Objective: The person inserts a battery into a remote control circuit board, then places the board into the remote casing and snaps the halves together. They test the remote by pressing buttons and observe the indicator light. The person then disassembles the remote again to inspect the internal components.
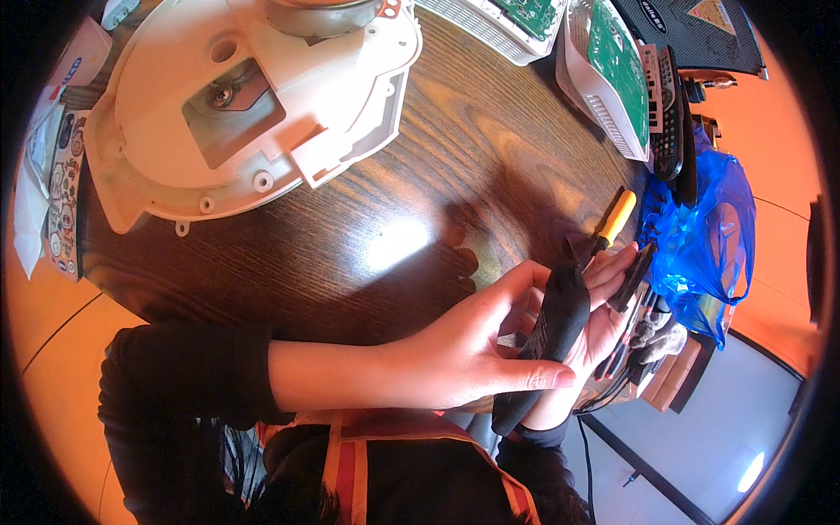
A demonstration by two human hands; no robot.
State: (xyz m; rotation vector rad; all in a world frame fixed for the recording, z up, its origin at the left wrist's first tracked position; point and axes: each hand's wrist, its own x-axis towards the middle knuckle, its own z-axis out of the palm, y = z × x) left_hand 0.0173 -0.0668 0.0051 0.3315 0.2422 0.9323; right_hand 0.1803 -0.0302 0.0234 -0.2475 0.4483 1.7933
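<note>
My left hand [481,346] reaches across from the left, its fingers and thumb closed round a long black thing [560,311] with faint grey print. Its surface looks soft, but I cannot make out its kind. Behind it is my right hand [599,324], palm up, with the fingers stretched out to the upper right. A narrow black piece [632,278] lies along those fingers; whether it belongs to the long black thing is hidden. Just beyond the fingertips lies a screwdriver with a yellow handle [618,217], its lower end partly covered by the hands.
A large white plastic housing [324,83] fills the far left of the brown wooden table [472,114]. White casings with green circuit boards [617,66] stand at the back. To the right are a black remote control [669,114], a blue plastic bag [704,236] and a grey fuzzy item [658,339].
</note>
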